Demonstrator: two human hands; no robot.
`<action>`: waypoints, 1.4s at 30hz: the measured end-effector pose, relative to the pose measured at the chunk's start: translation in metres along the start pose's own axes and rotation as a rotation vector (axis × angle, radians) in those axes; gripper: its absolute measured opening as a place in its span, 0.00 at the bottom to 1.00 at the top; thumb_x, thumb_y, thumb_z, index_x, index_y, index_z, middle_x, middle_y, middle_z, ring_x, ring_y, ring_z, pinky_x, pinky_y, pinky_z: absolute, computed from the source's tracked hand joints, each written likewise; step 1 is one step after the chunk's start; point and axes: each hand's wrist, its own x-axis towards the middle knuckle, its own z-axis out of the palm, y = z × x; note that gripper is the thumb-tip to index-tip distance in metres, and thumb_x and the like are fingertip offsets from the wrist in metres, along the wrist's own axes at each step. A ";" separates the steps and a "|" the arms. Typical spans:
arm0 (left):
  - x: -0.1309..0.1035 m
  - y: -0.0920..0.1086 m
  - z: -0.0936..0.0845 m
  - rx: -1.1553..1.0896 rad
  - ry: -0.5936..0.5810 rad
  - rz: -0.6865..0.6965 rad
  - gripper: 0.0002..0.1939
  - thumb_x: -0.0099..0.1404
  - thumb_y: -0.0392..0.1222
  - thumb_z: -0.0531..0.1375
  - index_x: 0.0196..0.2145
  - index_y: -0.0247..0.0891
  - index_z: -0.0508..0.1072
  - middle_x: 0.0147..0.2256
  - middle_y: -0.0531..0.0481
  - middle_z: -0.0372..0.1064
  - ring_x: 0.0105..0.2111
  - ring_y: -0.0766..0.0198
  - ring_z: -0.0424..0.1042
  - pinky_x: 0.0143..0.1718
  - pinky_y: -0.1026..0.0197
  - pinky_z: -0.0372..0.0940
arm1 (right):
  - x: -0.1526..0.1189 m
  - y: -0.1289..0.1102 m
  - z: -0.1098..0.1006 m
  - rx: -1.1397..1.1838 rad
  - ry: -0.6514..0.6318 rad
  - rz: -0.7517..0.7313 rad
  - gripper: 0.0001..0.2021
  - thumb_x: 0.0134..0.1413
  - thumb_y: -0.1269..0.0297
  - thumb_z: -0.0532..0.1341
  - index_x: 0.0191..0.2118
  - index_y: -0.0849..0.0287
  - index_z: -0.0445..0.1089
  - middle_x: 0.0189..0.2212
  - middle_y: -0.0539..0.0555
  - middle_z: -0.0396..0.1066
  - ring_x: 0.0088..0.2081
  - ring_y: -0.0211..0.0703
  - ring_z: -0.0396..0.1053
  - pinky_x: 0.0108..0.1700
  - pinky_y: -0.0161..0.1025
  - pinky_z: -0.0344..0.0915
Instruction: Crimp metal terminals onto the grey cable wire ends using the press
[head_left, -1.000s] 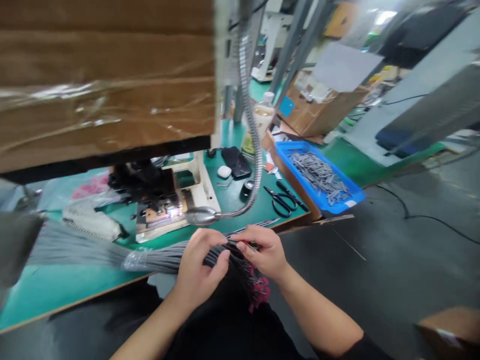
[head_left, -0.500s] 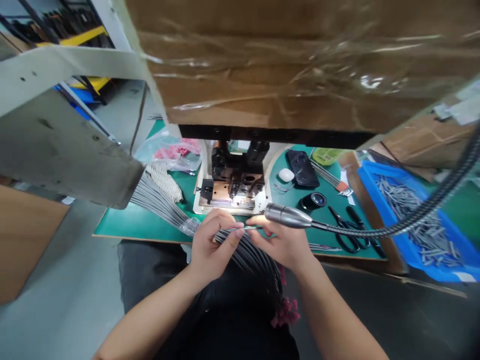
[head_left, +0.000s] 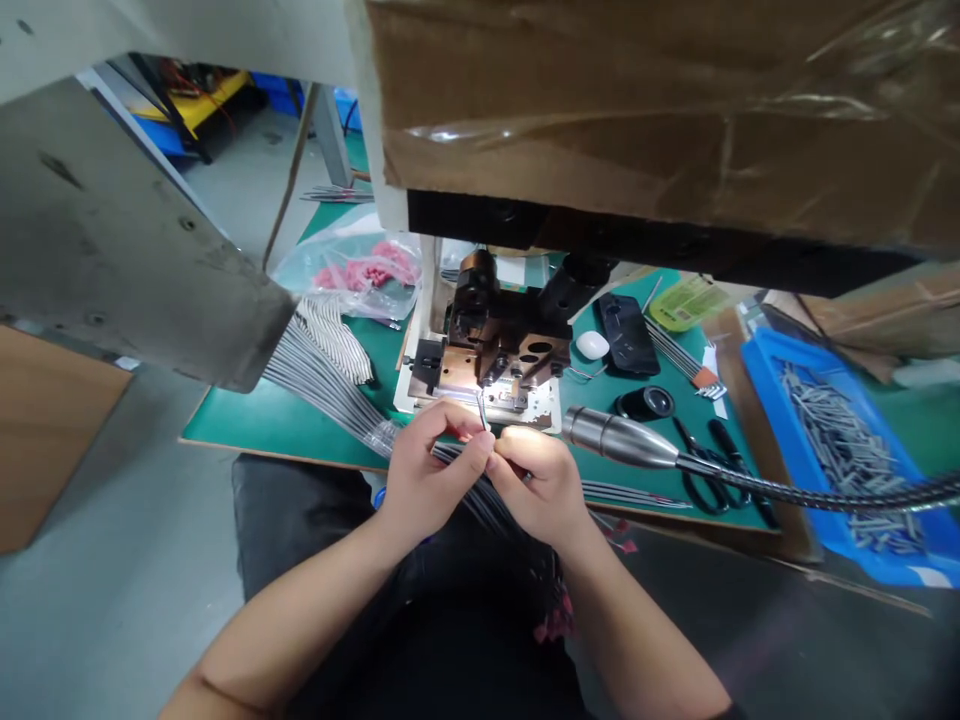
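In front of the crimping machine [head_left: 510, 345], my left hand [head_left: 431, 470] pinches a thin grey cable [head_left: 482, 408] between thumb and forefinger. Its short end sticks up toward the machine's lit base. My right hand [head_left: 541, 490] is closed against the left fingertips, thumb and forefinger on the same cable; the exact grip point is hidden. Behind and below both hands runs a bundle of grey cables [head_left: 330, 395], wrapped in clear film near my left hand. Dark cables hang over my lap, ending in pink connectors [head_left: 555, 622].
A metal gooseneck lamp [head_left: 622, 437] reaches in close to my right hand. On the green table [head_left: 247, 425] lie scissors [head_left: 705, 490], a black phone [head_left: 628, 335] and a bag of pink parts [head_left: 367, 270]. A blue tray [head_left: 787, 440] holds many grey pieces. Cardboard [head_left: 600, 120] hangs overhead.
My hands have come together, and the cable piece between them has turned from lying crosswise to pointing up toward the machine. My right fingers have curled in. The camera view has shifted.
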 end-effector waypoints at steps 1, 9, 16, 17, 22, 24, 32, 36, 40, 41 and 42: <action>0.000 0.000 0.000 0.001 0.007 -0.010 0.04 0.67 0.36 0.62 0.33 0.40 0.72 0.32 0.52 0.68 0.33 0.64 0.68 0.37 0.61 0.63 | -0.001 0.001 0.002 -0.002 0.007 0.008 0.19 0.65 0.68 0.58 0.22 0.57 0.56 0.19 0.44 0.51 0.23 0.34 0.53 0.28 0.36 0.48; 0.000 -0.007 0.010 -0.167 0.044 -0.184 0.07 0.66 0.39 0.61 0.30 0.39 0.70 0.29 0.54 0.67 0.27 0.67 0.68 0.31 0.63 0.64 | -0.011 -0.004 0.017 0.006 0.113 0.179 0.16 0.66 0.63 0.58 0.25 0.57 0.64 0.20 0.45 0.56 0.23 0.36 0.55 0.27 0.36 0.50; 0.002 -0.008 0.024 -0.324 0.149 -0.322 0.09 0.61 0.35 0.62 0.26 0.39 0.65 0.27 0.56 0.63 0.28 0.68 0.64 0.30 0.65 0.60 | -0.017 -0.001 0.024 0.118 0.145 0.313 0.15 0.65 0.62 0.59 0.25 0.57 0.65 0.20 0.46 0.60 0.24 0.37 0.57 0.28 0.36 0.54; 0.002 -0.008 0.026 -0.319 0.161 -0.320 0.09 0.61 0.34 0.62 0.26 0.39 0.65 0.27 0.56 0.64 0.29 0.68 0.65 0.31 0.65 0.61 | -0.018 -0.001 0.026 0.166 0.155 0.348 0.13 0.64 0.62 0.59 0.27 0.57 0.66 0.21 0.46 0.61 0.24 0.37 0.58 0.28 0.36 0.55; 0.001 -0.007 0.027 -0.223 0.144 -0.287 0.09 0.62 0.35 0.60 0.26 0.39 0.65 0.29 0.54 0.67 0.33 0.65 0.68 0.35 0.63 0.63 | -0.018 0.001 0.026 0.446 0.290 0.471 0.06 0.62 0.60 0.59 0.39 0.56 0.67 0.22 0.43 0.57 0.22 0.35 0.55 0.25 0.34 0.55; 0.001 -0.004 0.024 -0.103 0.095 -0.270 0.08 0.63 0.35 0.60 0.27 0.39 0.65 0.29 0.54 0.67 0.31 0.65 0.67 0.33 0.63 0.62 | -0.012 0.002 0.021 0.472 0.264 0.521 0.07 0.62 0.59 0.59 0.39 0.56 0.67 0.21 0.42 0.56 0.21 0.35 0.56 0.25 0.34 0.56; 0.011 0.006 0.013 0.227 -0.081 -0.310 0.11 0.65 0.35 0.59 0.25 0.40 0.65 0.22 0.55 0.70 0.22 0.66 0.67 0.24 0.63 0.59 | 0.016 0.016 0.010 0.612 0.155 0.520 0.08 0.58 0.65 0.63 0.27 0.55 0.69 0.19 0.45 0.65 0.22 0.39 0.66 0.26 0.37 0.66; 0.016 0.000 0.015 0.079 -0.132 -0.392 0.11 0.67 0.35 0.58 0.26 0.41 0.65 0.22 0.55 0.72 0.20 0.66 0.69 0.21 0.64 0.60 | 0.015 0.019 0.017 0.720 0.243 0.610 0.06 0.57 0.60 0.65 0.32 0.55 0.70 0.14 0.43 0.61 0.15 0.37 0.60 0.18 0.36 0.62; 0.019 -0.006 0.019 -0.034 -0.139 -0.403 0.11 0.68 0.38 0.57 0.26 0.40 0.66 0.23 0.53 0.74 0.20 0.66 0.72 0.21 0.65 0.62 | 0.014 0.021 0.018 0.758 0.284 0.607 0.11 0.56 0.55 0.67 0.31 0.56 0.71 0.13 0.43 0.63 0.14 0.36 0.61 0.17 0.35 0.60; 0.019 -0.008 0.019 -0.045 -0.134 -0.402 0.11 0.68 0.38 0.57 0.26 0.40 0.66 0.23 0.53 0.74 0.20 0.66 0.72 0.20 0.65 0.62 | 0.015 0.021 0.017 0.767 0.286 0.609 0.12 0.55 0.54 0.67 0.31 0.56 0.71 0.13 0.43 0.63 0.14 0.36 0.61 0.17 0.35 0.60; 0.020 -0.009 0.020 -0.051 -0.128 -0.404 0.11 0.68 0.37 0.57 0.26 0.40 0.66 0.23 0.53 0.74 0.20 0.66 0.72 0.19 0.66 0.61 | 0.016 0.021 0.016 0.775 0.285 0.611 0.13 0.55 0.52 0.68 0.30 0.56 0.71 0.13 0.43 0.63 0.14 0.36 0.61 0.17 0.36 0.61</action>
